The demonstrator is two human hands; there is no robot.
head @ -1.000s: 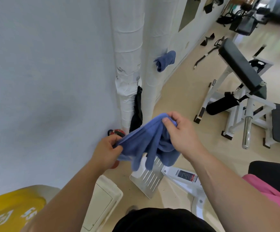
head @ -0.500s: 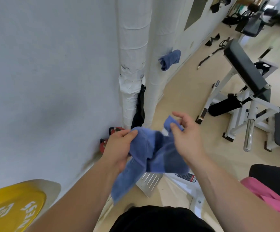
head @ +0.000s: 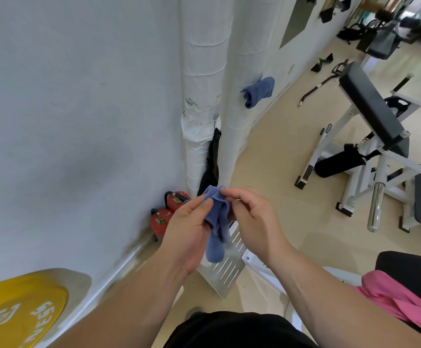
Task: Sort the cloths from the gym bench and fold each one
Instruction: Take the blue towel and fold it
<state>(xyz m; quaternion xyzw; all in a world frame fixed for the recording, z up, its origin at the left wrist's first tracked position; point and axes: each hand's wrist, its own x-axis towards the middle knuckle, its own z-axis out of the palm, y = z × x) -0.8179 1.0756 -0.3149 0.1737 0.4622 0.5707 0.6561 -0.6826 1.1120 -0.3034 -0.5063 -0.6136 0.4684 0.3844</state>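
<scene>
1. Hands are held close together in front of the body. The left hand [head: 191,229] grips the blue cloth [head: 215,222] with its thumb across the bunched top. The right hand [head: 252,222], just beside it, appears to pinch the cloth's upper edge with curled fingertips.
2. That cloth is gathered into a rope-like bunch between the palms, its tail hanging free in the air. No corner or hem shows. Pulling on the wrong fold would probably twist it further and give a crooked fold.
3. Only the top is held. If either pinch loosens while a corner is sought, the cloth would likely drop onto the metal footplate [head: 225,270] or the floor [head: 274,167] below, near the red fire extinguishers [head: 169,209] at the wall's foot, and pick up dirt.
4. Nothing flat lies under the hands, so in mid-air the halves may slip out of line.
5. At lower right, the black bench pad [head: 418,267] already bears a pink cloth [head: 400,295]. Laying the blue one there carelessly could rumple it or muddle the sorting.
6. Farther off, a second blue cloth [head: 258,91] hangs on the white wrapped pipe [head: 239,59] and could be overlooked. Whether it belongs to the job I cannot tell.
7. The yellow weight plate [head: 21,312] sits near the left forearm, so a wide shake might strike it.
</scene>
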